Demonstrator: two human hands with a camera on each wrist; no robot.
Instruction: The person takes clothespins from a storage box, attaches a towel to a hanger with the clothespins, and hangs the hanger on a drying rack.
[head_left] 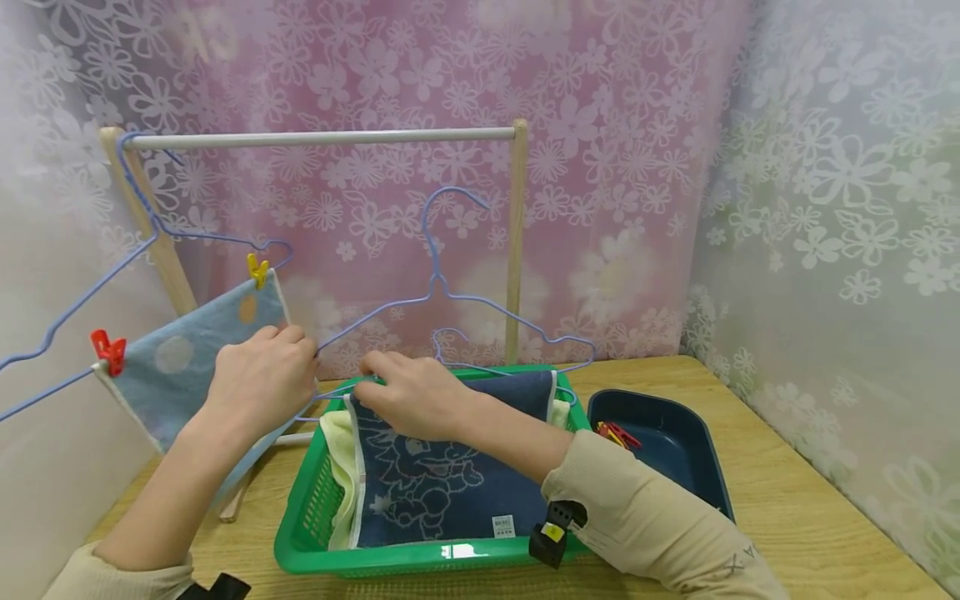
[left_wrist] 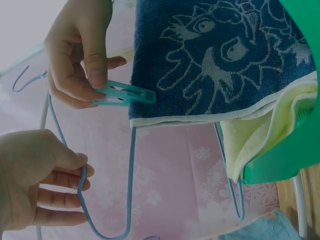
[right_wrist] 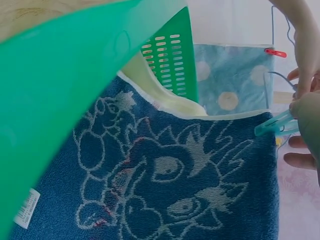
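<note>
My left hand (head_left: 262, 379) holds the left end of a blue wire hanger (left_wrist: 131, 175), thumb and index finger pinching the wire in the left wrist view. A dark blue towel (head_left: 450, 492) with a pale cartoon figure hangs folded over this hanger's lower bar. With thumb and fingers, my right hand (head_left: 420, 396) pinches a teal clothespin (left_wrist: 125, 94), whose tip overlaps the towel's upper left corner. In the head view that clothespin is hidden behind the hand. The right wrist view shows the same clothespin (right_wrist: 275, 124) at the towel's edge.
A green basket (head_left: 390, 557) with pale yellow cloth (head_left: 341, 475) stands below the towel. Right of it is a navy tray (head_left: 675, 442) holding red and yellow clothespins (head_left: 617, 435). On the wooden rack (head_left: 517, 242), another hanger carries a light blue spotted towel (head_left: 176, 350), clipped at both corners.
</note>
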